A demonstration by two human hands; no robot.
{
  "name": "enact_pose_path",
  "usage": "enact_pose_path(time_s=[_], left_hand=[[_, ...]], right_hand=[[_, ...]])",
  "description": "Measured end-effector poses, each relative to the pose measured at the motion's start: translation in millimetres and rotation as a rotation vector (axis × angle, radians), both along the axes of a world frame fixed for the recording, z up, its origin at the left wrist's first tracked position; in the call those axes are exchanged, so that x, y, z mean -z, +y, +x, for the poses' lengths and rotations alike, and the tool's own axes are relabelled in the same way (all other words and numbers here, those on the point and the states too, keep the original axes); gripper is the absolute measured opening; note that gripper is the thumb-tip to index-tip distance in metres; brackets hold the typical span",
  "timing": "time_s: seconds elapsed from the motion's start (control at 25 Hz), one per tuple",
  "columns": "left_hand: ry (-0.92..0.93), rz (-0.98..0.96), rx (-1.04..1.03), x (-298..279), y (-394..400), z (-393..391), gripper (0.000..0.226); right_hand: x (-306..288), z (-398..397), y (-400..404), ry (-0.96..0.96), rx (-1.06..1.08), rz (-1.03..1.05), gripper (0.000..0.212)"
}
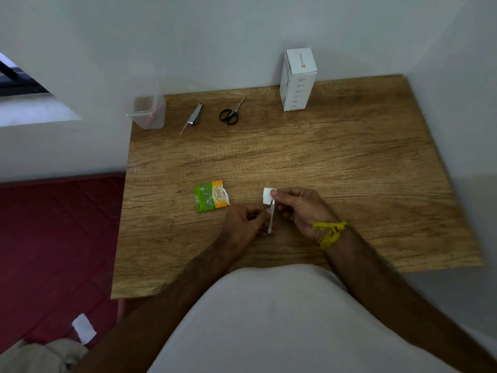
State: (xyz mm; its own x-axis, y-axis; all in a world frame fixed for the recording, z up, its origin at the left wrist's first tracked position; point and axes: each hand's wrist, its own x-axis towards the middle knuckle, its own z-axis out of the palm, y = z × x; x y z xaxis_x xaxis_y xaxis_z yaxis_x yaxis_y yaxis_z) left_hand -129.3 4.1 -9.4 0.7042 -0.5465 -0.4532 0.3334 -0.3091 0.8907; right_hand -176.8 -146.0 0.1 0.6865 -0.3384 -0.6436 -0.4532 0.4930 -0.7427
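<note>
Low over the near middle of the wooden table [336,157], my left hand [243,223] pinches a thin silver metal tool [271,220] that points up and away from me. Its upper tip meets a small white square wipe [267,195], which my right hand [301,211] pinches between thumb and fingers. A yellow thread band circles my right wrist. A torn-open green and orange sachet [211,196] lies flat on the table just left of my hands.
At the table's far side stand a clear plastic container [148,114], a nail clipper [192,118] with its lever out, small black-handled scissors [231,113] and an upright white box [297,79]. A red mattress [53,238] lies left of the table, walls behind and right.
</note>
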Motion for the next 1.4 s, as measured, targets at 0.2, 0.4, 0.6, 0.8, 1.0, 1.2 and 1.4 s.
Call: enact_pose_path(time_s=[0.2,0.4,0.6,0.8,1.0,1.2,1.4], left_hand=[[-0.025,-0.022,-0.012,-1.3,1.9,-0.9,0.019],[0.012,-0.032,-0.028,-4.2,1.9,-1.1,0.021],[0.003,-0.022,-0.023,-0.6,3.3,0.1,0.023],[0.007,-0.029,-0.031,0.8,3.4,-0.3,0.02],[0.062,-0.021,-0.091,0.3,0.1,0.0,0.019],[0.06,-0.028,-0.087,-0.6,-0.4,1.0,0.014],[0.006,-0.01,-0.045,4.0,2.3,0.1,0.015]], right_hand=[[5.4,-7.7,-0.9,-0.001,-0.187,-0.169,0.006],[8.1,-6.1,-3.5,0.009,-0.229,-0.213,0.013],[10.6,-6.5,-2.7,-0.037,-0.248,-0.273,0.008],[12.0,-7.2,-1.9,-0.043,-0.238,-0.307,0.01],[9.1,-6.4,-0.2,-0.034,-0.232,-0.311,0.006],[8.7,-4.8,-0.1,-0.023,-0.23,-0.305,0.003],[9.4,-4.9,0.5,-0.017,-0.13,-0.234,0.012]])
